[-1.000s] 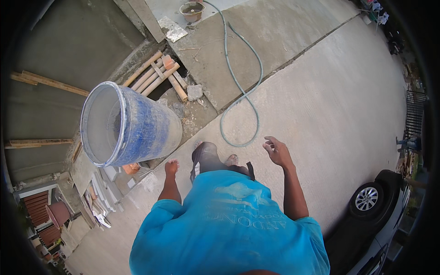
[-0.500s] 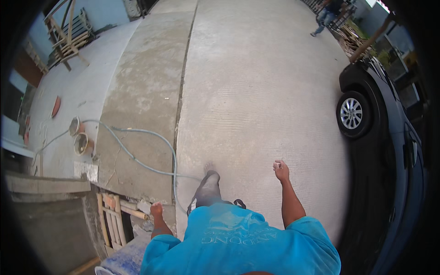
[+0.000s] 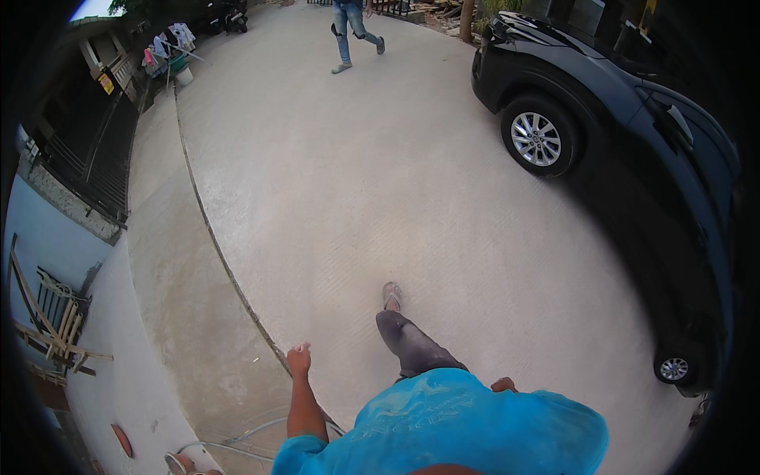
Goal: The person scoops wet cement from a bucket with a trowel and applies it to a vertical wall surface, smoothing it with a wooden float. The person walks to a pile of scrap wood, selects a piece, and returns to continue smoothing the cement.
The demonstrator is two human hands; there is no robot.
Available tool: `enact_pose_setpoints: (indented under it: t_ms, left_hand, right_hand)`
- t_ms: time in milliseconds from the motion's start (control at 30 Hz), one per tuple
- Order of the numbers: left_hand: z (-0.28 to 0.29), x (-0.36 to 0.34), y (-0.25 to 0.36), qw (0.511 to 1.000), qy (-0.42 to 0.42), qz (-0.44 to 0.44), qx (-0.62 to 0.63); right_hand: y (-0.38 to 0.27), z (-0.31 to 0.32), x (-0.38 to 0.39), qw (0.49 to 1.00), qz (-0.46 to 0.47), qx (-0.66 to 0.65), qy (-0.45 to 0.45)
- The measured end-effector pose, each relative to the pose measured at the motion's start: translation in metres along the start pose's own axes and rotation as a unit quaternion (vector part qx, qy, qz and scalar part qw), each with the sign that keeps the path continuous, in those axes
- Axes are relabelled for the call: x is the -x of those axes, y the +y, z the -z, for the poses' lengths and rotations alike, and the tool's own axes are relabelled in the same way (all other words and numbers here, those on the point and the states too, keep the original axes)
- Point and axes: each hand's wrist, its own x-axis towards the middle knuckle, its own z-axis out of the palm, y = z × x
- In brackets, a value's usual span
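Head view: my left hand [image 3: 298, 359] swings out in front of me over the concrete road [image 3: 356, 198], fingers curled loosely together and pinching nothing; my right hand [image 3: 503, 385] shows only as a sliver past my blue shirt [image 3: 459, 427], so I cannot tell how its fingers stand. My leg [image 3: 408, 340] is stepped forward, shoe [image 3: 391, 294] on the road, with a hose [image 3: 261, 431] just below my left arm, a black car [image 3: 633, 158] well to the right and another person [image 3: 352, 32] far ahead.
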Motion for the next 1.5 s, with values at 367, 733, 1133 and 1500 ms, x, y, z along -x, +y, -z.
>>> enact_pose_setpoints:
  t_ms: [367,733,1133,1500]
  left_hand:
    - [-0.037,-0.209,0.108,0.981,-0.028,0.194,0.017]
    - [-0.121,-0.574,0.412,0.818,-0.261,-0.067,-0.508]
    - [-0.253,-1.020,0.884,0.963,-0.124,-0.210,-0.115]
    - [-0.306,-1.212,1.076,0.836,-0.308,-0.131,-0.435]
  right_hand:
    - [0.026,0.586,-0.573,0.886,-0.201,-0.380,0.177]
    - [0.080,0.828,-0.879,0.912,-0.126,-0.362,0.147]
    - [0.277,0.675,-0.926,0.916,-0.295,-0.257,-0.091]
    - [0.516,1.260,-1.460,0.835,-0.277,-0.420,0.224]
